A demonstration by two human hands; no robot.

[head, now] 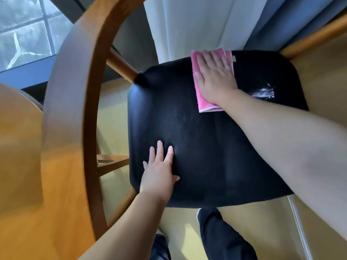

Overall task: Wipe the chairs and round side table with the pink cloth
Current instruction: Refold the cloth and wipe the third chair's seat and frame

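A chair with a black padded seat (206, 147) and a curved wooden backrest (75, 91) fills the view below me. The folded pink cloth (201, 98) lies flat on the far part of the seat. My right hand (214, 76) presses down on the cloth with its fingers spread, covering most of it. My left hand (161, 169) rests flat on the near left part of the seat, fingers apart, holding nothing. A scuffed white patch (264, 92) marks the seat to the right of the cloth.
A round wooden table top (16, 147) shows at the left edge. White and blue curtains (206, 25) hang beyond the chair, with a window (24, 30) at top left. Another wooden chair part (319, 34) is at top right. My feet (216, 233) stand on the yellow floor.
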